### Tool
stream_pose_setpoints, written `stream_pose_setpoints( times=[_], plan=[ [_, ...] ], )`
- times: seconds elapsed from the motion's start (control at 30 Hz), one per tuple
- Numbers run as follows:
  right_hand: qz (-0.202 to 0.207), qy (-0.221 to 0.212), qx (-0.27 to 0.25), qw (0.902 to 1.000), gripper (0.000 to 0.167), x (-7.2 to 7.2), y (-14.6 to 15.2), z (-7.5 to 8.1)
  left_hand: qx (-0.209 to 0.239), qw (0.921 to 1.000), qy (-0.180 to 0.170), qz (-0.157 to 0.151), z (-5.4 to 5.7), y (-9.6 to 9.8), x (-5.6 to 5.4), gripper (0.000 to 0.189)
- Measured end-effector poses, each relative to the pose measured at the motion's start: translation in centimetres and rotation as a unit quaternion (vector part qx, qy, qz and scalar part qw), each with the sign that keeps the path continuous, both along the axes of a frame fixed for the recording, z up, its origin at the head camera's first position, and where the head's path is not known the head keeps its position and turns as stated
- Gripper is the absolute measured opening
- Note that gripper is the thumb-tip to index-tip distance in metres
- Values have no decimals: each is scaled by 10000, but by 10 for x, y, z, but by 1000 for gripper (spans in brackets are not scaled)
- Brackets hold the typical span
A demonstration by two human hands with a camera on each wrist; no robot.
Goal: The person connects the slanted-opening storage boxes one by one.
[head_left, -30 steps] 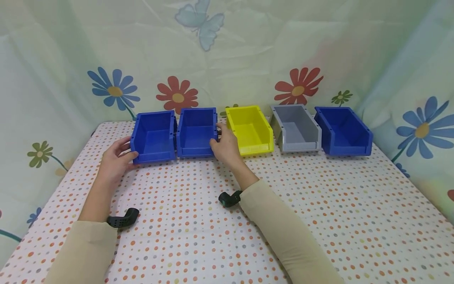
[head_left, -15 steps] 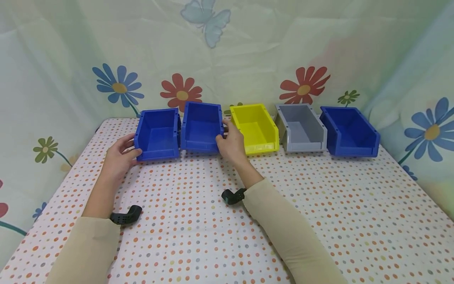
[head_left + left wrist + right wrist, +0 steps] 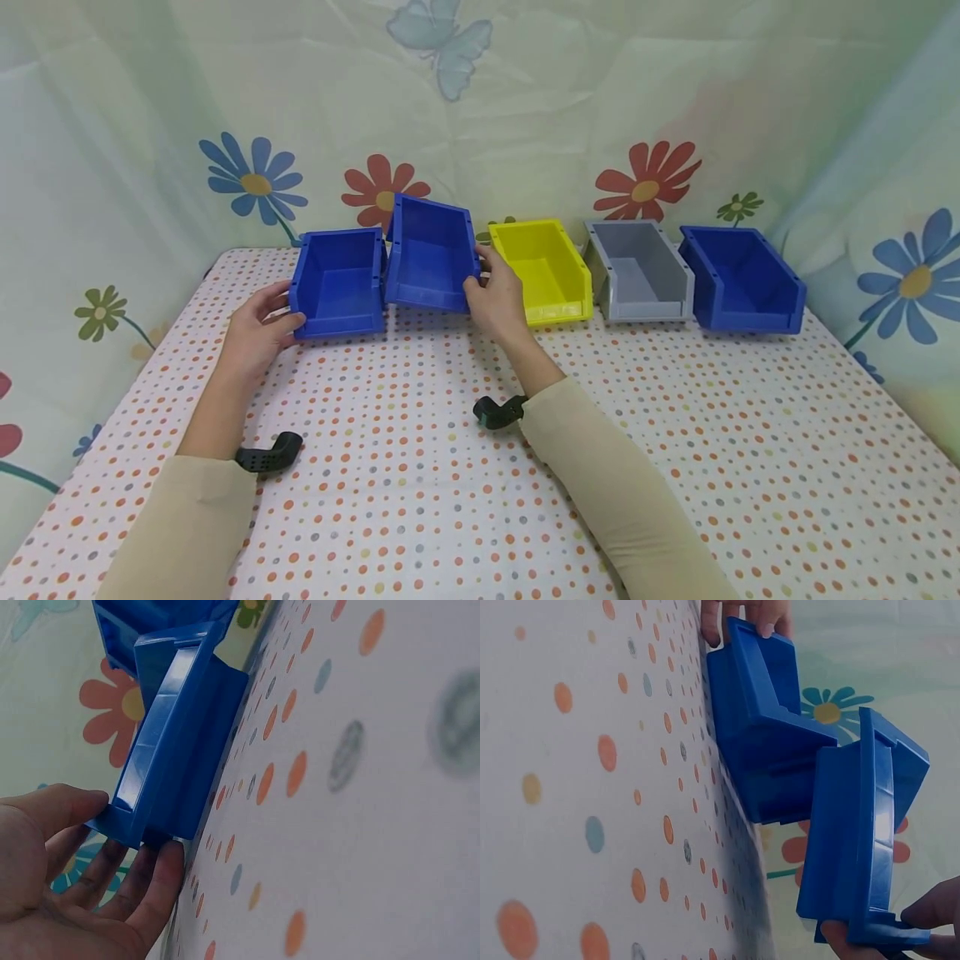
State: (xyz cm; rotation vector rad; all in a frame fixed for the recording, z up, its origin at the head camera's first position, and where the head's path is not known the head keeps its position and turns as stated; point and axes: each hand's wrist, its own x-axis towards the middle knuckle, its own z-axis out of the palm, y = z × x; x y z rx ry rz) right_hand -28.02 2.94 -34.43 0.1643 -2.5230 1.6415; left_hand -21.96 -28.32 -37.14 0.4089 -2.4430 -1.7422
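Two blue plastic storage bins are in my hands. My left hand (image 3: 257,332) holds the leftmost blue bin (image 3: 339,287) at its left front corner, thumb on the front rim and fingers under the side, as the left wrist view shows. That bin sits at the table. My right hand (image 3: 498,293) grips the second blue bin (image 3: 431,258) by its right side. This bin is raised off the table and tilted, its left side higher. In the right wrist view the lifted bin (image 3: 836,832) hangs right beside the left bin (image 3: 769,761), overlapping it.
To the right stand a yellow bin (image 3: 542,279), a grey bin (image 3: 637,275) and another blue bin (image 3: 742,279) in a row. A dotted cloth (image 3: 420,483) covers the table. A flowered curtain (image 3: 525,100) hangs close behind the bins.
My right hand has lifted the second blue bin from the table and tilted it, left side up. The left hand keeps its hold on the leftmost bin. The head view has shifted slightly.
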Motion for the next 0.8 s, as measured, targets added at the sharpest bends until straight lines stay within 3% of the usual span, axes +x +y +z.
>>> stream_pose_setpoints(
  times=[0.27,0.8],
  plan=[
    [21,-29,-15,10000,54,1,3,0,-142,9998,78,-142,0,1,-2,65],
    [87,138,130,9998,53,0,-1,-1,-201,9997,56,-114,-2,-2,1,64]
  ],
)
